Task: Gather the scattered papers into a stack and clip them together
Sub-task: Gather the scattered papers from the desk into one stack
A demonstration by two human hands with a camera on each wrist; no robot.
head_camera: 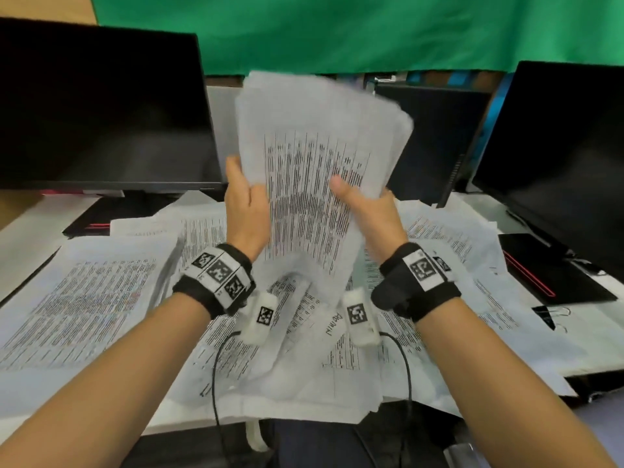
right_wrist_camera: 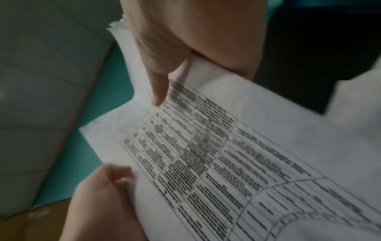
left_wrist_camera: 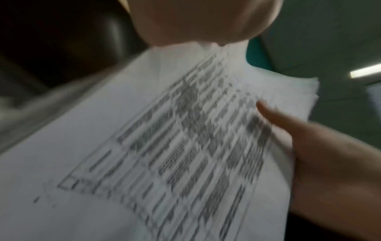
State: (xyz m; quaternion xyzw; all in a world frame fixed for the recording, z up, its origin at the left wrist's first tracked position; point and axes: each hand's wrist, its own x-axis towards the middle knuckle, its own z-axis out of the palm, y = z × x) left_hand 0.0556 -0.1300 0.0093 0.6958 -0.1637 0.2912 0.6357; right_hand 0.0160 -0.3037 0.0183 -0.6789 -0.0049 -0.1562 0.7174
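I hold a sheaf of printed papers (head_camera: 314, 157) upright above the desk, its lower end bent down towards the loose sheets. My left hand (head_camera: 244, 197) grips its left edge. My right hand (head_camera: 363, 202) grips the right edge, thumb across the printed table. The left wrist view shows the sheaf (left_wrist_camera: 164, 146) under my left palm (left_wrist_camera: 195, 21), blurred by motion. In the right wrist view my right thumb (right_wrist_camera: 158, 91) presses on the sheaf (right_wrist_camera: 226, 146). Loose printed papers (head_camera: 84, 298) cover the desk below. A black binder clip (head_camera: 545, 317) lies on the sheets at the right.
A dark monitor (head_camera: 101, 113) stands at the back left, another (head_camera: 557, 157) at the right. A black laptop with red trim (head_camera: 547, 265) lies right of the papers. Cables (head_camera: 216, 383) hang from my wrist cameras. A green cloth (head_camera: 337, 28) hangs behind.
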